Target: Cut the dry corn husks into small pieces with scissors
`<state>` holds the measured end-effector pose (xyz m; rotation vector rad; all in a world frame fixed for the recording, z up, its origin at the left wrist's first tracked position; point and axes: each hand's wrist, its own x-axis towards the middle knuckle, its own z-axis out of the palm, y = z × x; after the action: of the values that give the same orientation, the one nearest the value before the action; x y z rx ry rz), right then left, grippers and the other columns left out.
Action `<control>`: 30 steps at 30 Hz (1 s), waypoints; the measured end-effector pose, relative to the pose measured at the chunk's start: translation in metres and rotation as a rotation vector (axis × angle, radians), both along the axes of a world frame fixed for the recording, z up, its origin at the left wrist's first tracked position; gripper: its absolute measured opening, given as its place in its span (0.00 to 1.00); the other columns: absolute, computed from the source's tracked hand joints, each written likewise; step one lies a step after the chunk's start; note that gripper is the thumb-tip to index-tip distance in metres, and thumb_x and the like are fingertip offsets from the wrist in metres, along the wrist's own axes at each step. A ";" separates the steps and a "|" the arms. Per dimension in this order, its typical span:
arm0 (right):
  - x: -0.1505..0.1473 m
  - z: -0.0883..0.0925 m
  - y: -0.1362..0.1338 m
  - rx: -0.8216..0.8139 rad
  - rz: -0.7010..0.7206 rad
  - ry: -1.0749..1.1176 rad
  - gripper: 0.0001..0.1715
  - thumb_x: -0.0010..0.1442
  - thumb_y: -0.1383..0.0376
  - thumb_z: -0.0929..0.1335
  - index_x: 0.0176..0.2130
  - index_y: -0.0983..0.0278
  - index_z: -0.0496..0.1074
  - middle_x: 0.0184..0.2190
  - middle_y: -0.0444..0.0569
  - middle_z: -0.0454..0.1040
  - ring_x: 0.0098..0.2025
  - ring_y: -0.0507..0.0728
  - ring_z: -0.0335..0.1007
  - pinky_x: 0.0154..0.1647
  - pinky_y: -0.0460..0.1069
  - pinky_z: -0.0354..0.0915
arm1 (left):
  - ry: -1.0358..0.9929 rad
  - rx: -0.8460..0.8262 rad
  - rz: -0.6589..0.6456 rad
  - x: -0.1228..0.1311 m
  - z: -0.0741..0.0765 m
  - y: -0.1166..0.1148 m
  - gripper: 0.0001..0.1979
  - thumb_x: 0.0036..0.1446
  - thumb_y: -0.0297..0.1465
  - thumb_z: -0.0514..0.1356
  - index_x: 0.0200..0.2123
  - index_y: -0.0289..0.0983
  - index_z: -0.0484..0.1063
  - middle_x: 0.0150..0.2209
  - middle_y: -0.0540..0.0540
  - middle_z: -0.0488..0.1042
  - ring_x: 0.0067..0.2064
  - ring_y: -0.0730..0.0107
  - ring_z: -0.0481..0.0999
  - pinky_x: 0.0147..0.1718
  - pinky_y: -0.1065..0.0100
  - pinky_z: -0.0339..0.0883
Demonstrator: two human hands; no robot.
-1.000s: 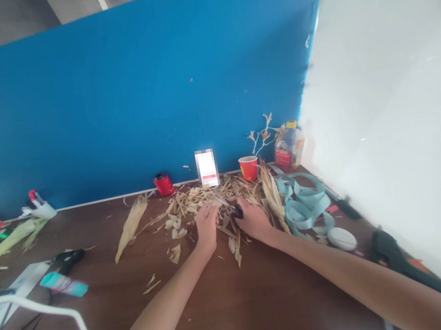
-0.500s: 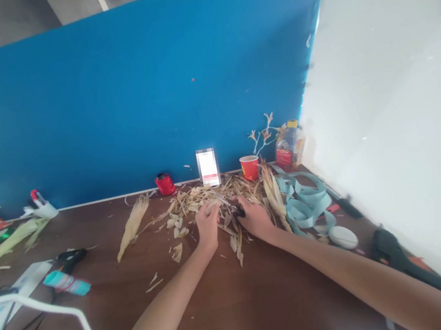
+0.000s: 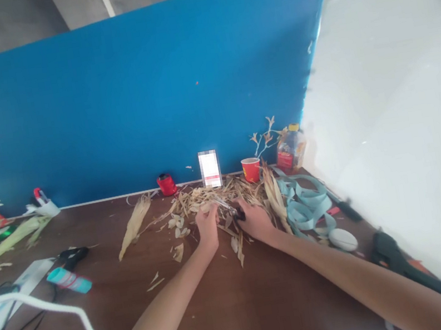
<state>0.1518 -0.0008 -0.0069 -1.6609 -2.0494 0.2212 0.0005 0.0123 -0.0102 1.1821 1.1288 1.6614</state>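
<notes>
My right hand [image 3: 252, 219] is closed around the dark handles of a pair of scissors [image 3: 226, 205], whose metal blades point up and left toward my other hand. Close beside the blades, my left hand [image 3: 208, 226] pinches a pale piece of dried corn husk [image 3: 206, 208]; the piece is small and partly hidden by the fingers. Behind both hands spreads a heap of husk scraps [image 3: 192, 197]. Several cut petal-shaped husk pieces [image 3: 177, 223] lie left of my left hand, and longer strips [image 3: 239, 249] lie between my wrists.
Whole husk bundles lie at left [image 3: 134, 227] and right [image 3: 274, 195]. At the back stand a red ribbon roll [image 3: 167, 184], a red paper cup [image 3: 251, 170] and a plastic bottle [image 3: 289, 150]. Blue-green ribbon [image 3: 306, 210] and a glue gun [image 3: 411, 268] are at right; a white cable [image 3: 71, 311] loops at left.
The scissor blades show slightly more open beside the left fingers. Both hands stay in nearly the same place, and the whole view has shifted a little.
</notes>
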 end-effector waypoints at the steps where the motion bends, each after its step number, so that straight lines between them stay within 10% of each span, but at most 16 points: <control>1: 0.000 0.000 0.000 0.004 -0.008 -0.005 0.28 0.55 0.64 0.64 0.56 0.55 0.60 0.37 0.45 0.77 0.39 0.59 0.73 0.37 0.49 0.61 | -0.006 0.001 -0.003 0.000 0.000 0.000 0.14 0.52 0.37 0.61 0.21 0.36 0.63 0.18 0.54 0.59 0.21 0.78 0.57 0.21 0.72 0.51; 30: 0.000 0.003 -0.001 -0.037 0.020 0.062 0.33 0.55 0.63 0.65 0.59 0.58 0.56 0.38 0.46 0.77 0.41 0.58 0.73 0.37 0.48 0.61 | -0.004 0.030 -0.126 0.000 0.003 0.000 0.18 0.50 0.36 0.61 0.14 0.37 0.59 0.14 0.54 0.56 0.18 0.77 0.56 0.22 0.69 0.51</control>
<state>0.1516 -0.0018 -0.0035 -1.6352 -2.0278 0.3155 0.0006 0.0121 -0.0074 1.2420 1.0093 1.5891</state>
